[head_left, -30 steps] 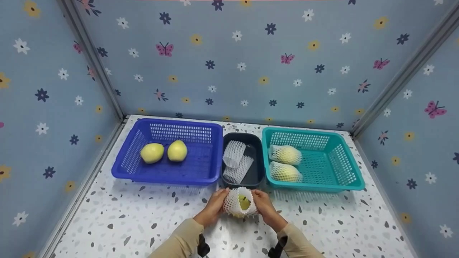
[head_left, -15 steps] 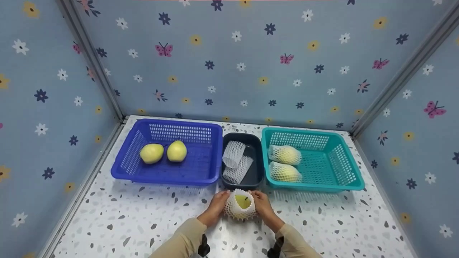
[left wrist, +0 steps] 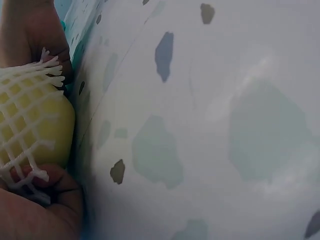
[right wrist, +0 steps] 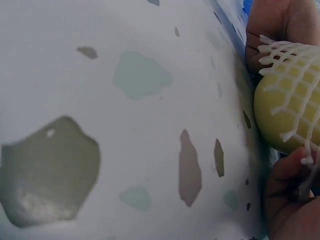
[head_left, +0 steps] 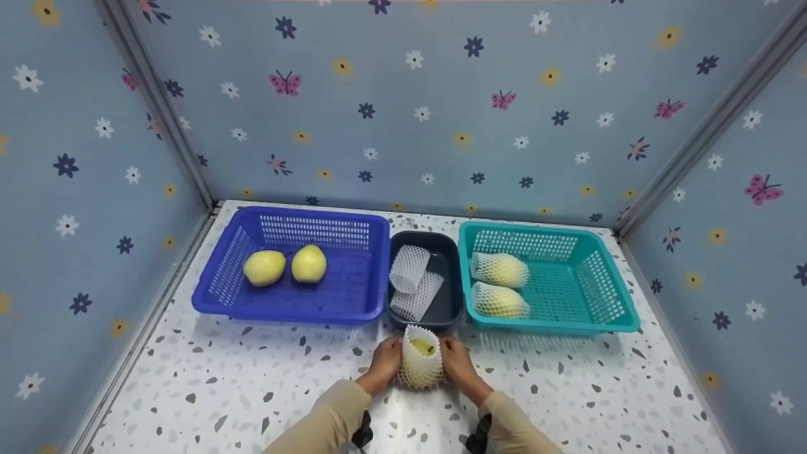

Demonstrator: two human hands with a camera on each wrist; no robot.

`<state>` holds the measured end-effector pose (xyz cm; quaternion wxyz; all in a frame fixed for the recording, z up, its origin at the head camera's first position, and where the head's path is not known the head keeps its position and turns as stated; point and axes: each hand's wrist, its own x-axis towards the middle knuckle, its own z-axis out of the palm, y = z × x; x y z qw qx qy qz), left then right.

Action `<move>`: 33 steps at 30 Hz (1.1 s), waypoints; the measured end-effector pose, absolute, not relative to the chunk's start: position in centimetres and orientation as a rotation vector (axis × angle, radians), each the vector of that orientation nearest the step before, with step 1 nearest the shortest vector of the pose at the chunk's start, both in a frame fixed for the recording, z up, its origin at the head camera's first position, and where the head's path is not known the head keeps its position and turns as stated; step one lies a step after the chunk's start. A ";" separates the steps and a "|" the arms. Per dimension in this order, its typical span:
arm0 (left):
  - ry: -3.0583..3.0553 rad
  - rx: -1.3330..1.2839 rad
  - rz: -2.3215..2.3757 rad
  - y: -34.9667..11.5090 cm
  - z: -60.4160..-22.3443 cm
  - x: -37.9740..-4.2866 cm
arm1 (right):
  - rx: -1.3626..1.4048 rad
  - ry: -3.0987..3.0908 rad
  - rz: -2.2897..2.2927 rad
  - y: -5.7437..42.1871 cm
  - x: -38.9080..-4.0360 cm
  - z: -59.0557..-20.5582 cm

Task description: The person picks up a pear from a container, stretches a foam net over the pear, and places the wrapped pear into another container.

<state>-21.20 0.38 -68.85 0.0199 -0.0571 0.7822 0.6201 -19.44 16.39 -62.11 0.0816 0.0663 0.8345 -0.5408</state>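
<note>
A yellow pear (head_left: pixel 421 347) stands on the table in a white foam net sleeve (head_left: pixel 418 373), its stem showing in the sleeve's upper opening. My left hand (head_left: pixel 383 363) pinches the sleeve on one side, and my right hand (head_left: pixel 459 366) pinches it on the other. In the left wrist view, the left thumb and fingers (left wrist: pixel 50 195) are curled on the net's lower edge. The bare bottom of the pear (left wrist: pixel 62 125) sticks out past that edge. From the right wrist, the right fingers (right wrist: pixel 290 175) likewise grip the net's strands.
At left, a blue basket (head_left: pixel 353 302) holds two bare pears (head_left: pixel 287 266). A dark tray (head_left: pixel 451 309) with two foam net sleeves (head_left: pixel 413 280) stands in the middle, just beyond the hands. At right, a teal basket (head_left: pixel 567 325) contains two netted pears (head_left: pixel 501 285). Patterned walls (head_left: pixel 403 88) enclose the table.
Both hands have drawn the foam net further down around the pear. The sleeve and pear have turned more upright, and the opening looks narrower. The baskets and tray have stayed put.
</note>
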 end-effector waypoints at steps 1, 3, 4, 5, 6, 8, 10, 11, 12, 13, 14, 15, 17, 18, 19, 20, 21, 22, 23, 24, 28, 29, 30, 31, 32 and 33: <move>2.449 -0.152 1.911 0.4 -71.0 -22.0 | 0.202 2.490 -1.608 16.3 -19.4 -62.0; 2.466 -0.073 1.967 0.4 -74.5 -23.3 | 0.204 2.491 -1.587 16.2 -19.4 -61.6; 2.436 -0.057 1.995 0.4 -75.4 -23.7 | 0.193 2.495 -1.578 16.1 -19.4 -61.3; 2.387 0.000 2.055 0.2 -75.5 -23.7 | 0.195 2.481 -1.580 16.0 -19.3 -61.1; 2.310 0.014 2.099 0.0 -74.3 -23.2 | 0.194 2.470 -1.574 15.9 -19.2 -60.9; 2.155 0.024 2.195 -0.3 -70.8 -21.6 | 0.200 2.423 -1.584 15.7 -19.1 -60.5; 2.022 -0.033 2.212 -0.5 -66.7 -19.8 | 0.204 2.386 -1.587 15.5 -19.0 -60.2; 1.964 -0.047 2.235 -0.5 -65.4 -19.3 | 0.213 2.372 -1.591 15.4 -19.0 -60.1; 1.921 -0.116 2.216 -0.5 -63.6 -18.6 | 0.210 2.374 -1.599 15.3 -19.0 -60.1; 1.882 -0.132 2.218 -0.5 -62.6 -18.2 | 0.210 2.376 -1.616 15.3 -18.9 -60.1; 1.849 -0.146 2.217 -0.6 -61.9 -17.9 | 0.219 2.379 -1.633 15.2 -18.9 -60.1; 1.803 -0.165 2.217 -0.6 -61.4 -17.8 | 0.221 2.385 -1.660 15.1 -18.9 -60.1; 1.734 -0.175 2.224 -0.6 -60.8 -17.5 | 0.230 2.390 -1.717 15.0 -18.9 -60.2; 1.701 -0.190 2.217 -0.6 -60.6 -17.4 | 0.232 2.392 -1.742 14.9 -18.9 -60.2; 1.662 -0.196 2.219 -0.6 -60.5 -17.4 | 0.242 2.388 -1.762 14.9 -19.0 -60.2; 1.629 -0.207 2.222 -0.5 -60.4 -17.4 | 0.256 2.377 -1.780 14.9 -19.1 -60.2; 1.598 -0.210 2.228 -0.4 -60.4 -17.5 | 0.265 2.371 -1.795 14.9 -19.2 -60.2; 1.573 -0.201 2.232 -0.3 -60.4 -17.5 | 0.282 2.357 -1.805 14.9 -19.2 -60.1; 1.542 -0.195 2.240 -0.2 -60.4 -17.6 | 0.303 2.340 -1.812 15.0 -19.3 -60.0; 1.511 -0.187 2.250 -0.1 -60.6 -17.8 | 0.318 2.323 -1.822 15.0 -19.4 -59.9; 1.438 -0.157 2.275 0.3 -60.8 -18.1 | 0.342 2.246 -1.863 15.4 -19.6 -59.2; 1.432 -0.162 2.276 0.3 -60.8 -18.2 | 0.335 2.226 -1.867 15.6 -19.6 -59.0; 1.431 -0.172 2.274 0.3 -60.8 -18.2 | 0.330 2.202 -1.872 15.7 -19.6 -58.9; 1.429 -0.189 2.270 0.4 -60.8 -18.2 | 0.328 2.176 -1.873 15.8 -19.6 -58.7; 1.435 -0.207 2.266 0.4 -60.8 -18.1 | 0.325 2.141 -1.879 15.9 -19.6 -58.6; 1.438 -0.217 2.268 0.4 -60.7 -18.1 | 0.327 2.102 -1.887 16.0 -19.5 -58.5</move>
